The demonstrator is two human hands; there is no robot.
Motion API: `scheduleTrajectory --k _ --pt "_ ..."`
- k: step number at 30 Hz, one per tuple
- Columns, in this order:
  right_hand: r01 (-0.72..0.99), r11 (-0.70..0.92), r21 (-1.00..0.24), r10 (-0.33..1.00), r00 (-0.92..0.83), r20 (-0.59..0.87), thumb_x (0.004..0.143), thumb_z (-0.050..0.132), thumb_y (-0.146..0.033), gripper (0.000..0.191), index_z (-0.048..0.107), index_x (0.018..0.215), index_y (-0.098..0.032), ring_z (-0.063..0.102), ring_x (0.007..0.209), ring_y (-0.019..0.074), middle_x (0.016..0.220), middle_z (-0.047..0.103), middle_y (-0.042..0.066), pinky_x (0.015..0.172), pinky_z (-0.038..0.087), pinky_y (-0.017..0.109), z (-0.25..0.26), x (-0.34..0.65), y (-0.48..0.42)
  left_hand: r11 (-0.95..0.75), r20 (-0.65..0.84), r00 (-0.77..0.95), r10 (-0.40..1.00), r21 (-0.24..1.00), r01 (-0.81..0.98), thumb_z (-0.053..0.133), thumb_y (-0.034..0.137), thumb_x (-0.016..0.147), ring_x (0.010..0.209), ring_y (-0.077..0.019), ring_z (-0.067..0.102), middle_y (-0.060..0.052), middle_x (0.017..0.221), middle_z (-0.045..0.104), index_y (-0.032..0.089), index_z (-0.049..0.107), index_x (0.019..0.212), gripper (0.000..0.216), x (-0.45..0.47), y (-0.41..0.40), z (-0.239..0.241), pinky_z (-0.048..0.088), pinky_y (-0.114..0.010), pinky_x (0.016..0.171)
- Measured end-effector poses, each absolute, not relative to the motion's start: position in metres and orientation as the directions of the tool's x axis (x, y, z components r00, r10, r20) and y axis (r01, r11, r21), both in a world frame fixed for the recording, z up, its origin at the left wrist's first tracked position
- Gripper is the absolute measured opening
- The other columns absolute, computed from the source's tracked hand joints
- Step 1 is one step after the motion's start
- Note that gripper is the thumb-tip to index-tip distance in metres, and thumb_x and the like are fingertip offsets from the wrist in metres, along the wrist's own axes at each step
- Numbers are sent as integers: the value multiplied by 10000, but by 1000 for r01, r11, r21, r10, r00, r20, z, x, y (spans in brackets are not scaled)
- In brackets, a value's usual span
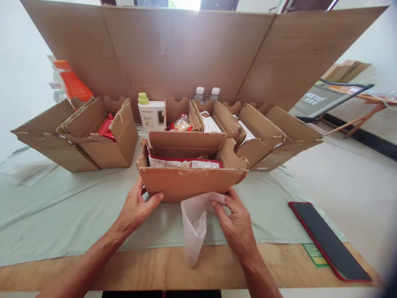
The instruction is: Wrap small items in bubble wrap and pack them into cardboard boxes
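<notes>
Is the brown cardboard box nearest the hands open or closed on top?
Open: no flap covers the top of the brown cardboard box, and a red-edged whitish packet shows inside it.

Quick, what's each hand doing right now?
Left hand: closed around the left corner of the front cardboard box.
Right hand: closed, pinching a thin white wrap.

The open, front cardboard box (pixel 192 182) is coloured plain brown; the flat plastic packet (pixel 173 163) inside it is edged in dark red and patterned in white and grey. The thin, crumpled sheet (pixel 194 219) is tinted translucent white. The creased fabric cloth (pixel 93 194) is coloured pale green. The white plastic jug (pixel 151 114) is topped with yellow-green. The black-screened, rectangular phone (pixel 328 240) is rimmed in red.
</notes>
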State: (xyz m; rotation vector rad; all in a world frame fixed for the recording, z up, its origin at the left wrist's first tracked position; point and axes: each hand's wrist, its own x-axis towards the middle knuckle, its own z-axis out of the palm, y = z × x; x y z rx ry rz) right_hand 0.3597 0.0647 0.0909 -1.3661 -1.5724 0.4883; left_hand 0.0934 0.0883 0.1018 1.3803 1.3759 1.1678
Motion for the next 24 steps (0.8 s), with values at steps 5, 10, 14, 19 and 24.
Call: scheduleTrajectory --k 5,10,14,19,24 --pt "542 271 -795 924 85 373 917 603 -324 188 759 940 -221 627 1205 274 1280 664 112 1004 528 414 91 369 67 -109 125 -45 991 958 267 722 440 853 1238 -293 606 -116 1361 621 221 498 1390 622 96 95 100 465 -466 1078" --pt "679 175 -713 909 166 382 957 604 -371 181 731 925 -247 640 1205 276 1371 634 105 874 587 378 107 373 30 -180 286 -212 934 893 413 716 363 863 1332 -312 529 -109 1454 543 305 433 1496 696 94 40 111 390 -517 1142" --pt "658 363 -660 887 -28 460 958 620 -260 96 715 942 -258 718 1051 240 1176 739 83 883 588 360 129 354 3 -111 104 39 994 953 284 766 406 795 1237 -347 593 -117 1351 638 270 656 1318 552 109 8 132 465 -478 1061" --pt "525 507 -684 839 -119 531 930 648 -182 110 712 955 -268 735 922 216 1044 770 42 808 590 330 157 336 -10 24 -93 192 977 942 335 684 339 806 995 -285 674 -69 1099 753 240 764 1091 312 116 19 142 516 -320 768" --pt "468 244 -849 844 329 424 911 717 -331 115 755 872 -230 711 802 230 936 763 60 732 583 336 165 353 -13 133 -263 296 918 909 395 596 326 830 728 -201 613 -18 734 695 208 737 757 198 80 14 132 438 -262 656"
